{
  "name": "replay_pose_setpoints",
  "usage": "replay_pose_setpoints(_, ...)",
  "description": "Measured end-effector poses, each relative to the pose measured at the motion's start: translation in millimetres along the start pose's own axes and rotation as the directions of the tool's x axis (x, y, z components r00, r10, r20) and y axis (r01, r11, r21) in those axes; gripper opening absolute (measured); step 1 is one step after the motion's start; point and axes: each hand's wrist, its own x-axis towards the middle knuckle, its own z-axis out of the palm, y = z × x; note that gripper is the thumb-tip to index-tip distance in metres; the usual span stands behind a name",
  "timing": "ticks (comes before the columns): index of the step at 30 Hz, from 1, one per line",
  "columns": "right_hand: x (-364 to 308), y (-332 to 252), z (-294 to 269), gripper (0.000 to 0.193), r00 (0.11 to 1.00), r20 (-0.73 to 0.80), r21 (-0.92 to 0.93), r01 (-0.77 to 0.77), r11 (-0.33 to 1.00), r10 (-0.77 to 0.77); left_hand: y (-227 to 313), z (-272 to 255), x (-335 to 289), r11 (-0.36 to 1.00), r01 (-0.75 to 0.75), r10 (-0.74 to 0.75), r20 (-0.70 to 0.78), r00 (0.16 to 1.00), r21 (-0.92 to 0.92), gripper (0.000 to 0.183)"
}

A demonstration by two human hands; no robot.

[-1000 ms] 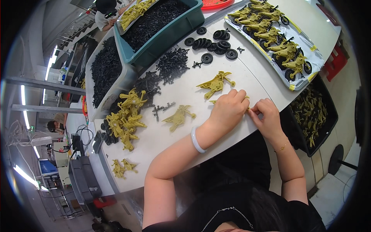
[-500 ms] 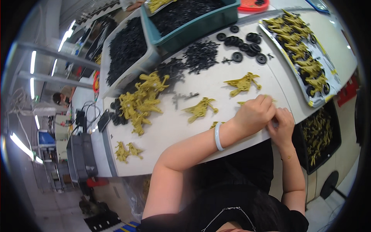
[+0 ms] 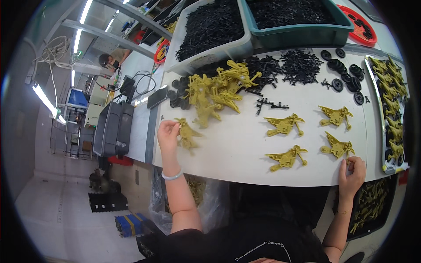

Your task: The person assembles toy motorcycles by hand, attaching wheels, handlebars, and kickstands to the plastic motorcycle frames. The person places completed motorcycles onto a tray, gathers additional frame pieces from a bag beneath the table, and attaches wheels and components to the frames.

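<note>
At right, a wheelless yellow toy-motorcycle body (image 3: 337,147) is pinched by the right hand (image 3: 352,176); left of centre, a blurred yellow part (image 3: 187,135) is gripped by the left hand (image 3: 168,136). Wheeled motorcycles (image 3: 396,148) are lined up at far right; loose wheels (image 3: 337,85) are left unfitted, upper right.

On the table (image 3: 237,147), four toy parts (image 3: 284,125), heap (image 3: 204,90) left, tray (image 3: 390,168) right, two tubs (image 3: 302,37) behind.
</note>
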Motion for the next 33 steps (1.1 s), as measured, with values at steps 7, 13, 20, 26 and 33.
replay_pose_setpoints(7, -7, 9, -9, 0.014, 0.993, -0.005, 0.199, -0.117, 0.973, 0.120, -55, -42, 49, 0.550, -0.221, 0.341, 0.025, 0.940, 0.805, 0.023)
replay_pose_setpoints(13, 49, 6, -19, 0.015, 0.993, -0.118, 0.173, 0.042, 0.984, -0.021, -75, -40, 154, 0.367, -0.281, 0.319, 0.164, 0.933, 0.887, 0.035)
replay_pose_setpoints(20, 147, 18, 15, 0.023, 0.978, 0.132, -0.193, 0.183, 0.964, -0.160, -78, -14, 174, 0.481, -0.203, 0.118, 0.166, 0.979, 0.853, 0.026)
replay_pose_setpoints(26, 197, -2, 53, 0.030, 0.882, 0.297, -0.141, 0.419, 0.897, -0.365, -49, -12, 151, 0.561, -0.282, 0.539, -0.085, 0.838, 0.779, 0.037)
replay_pose_setpoints(33, 199, -5, 67, 0.025, 0.868, 0.457, -0.173, 0.304, 0.937, -0.197, 57, 139, -11, 0.660, -0.731, 0.538, 0.571, 0.620, 0.173, 0.030)
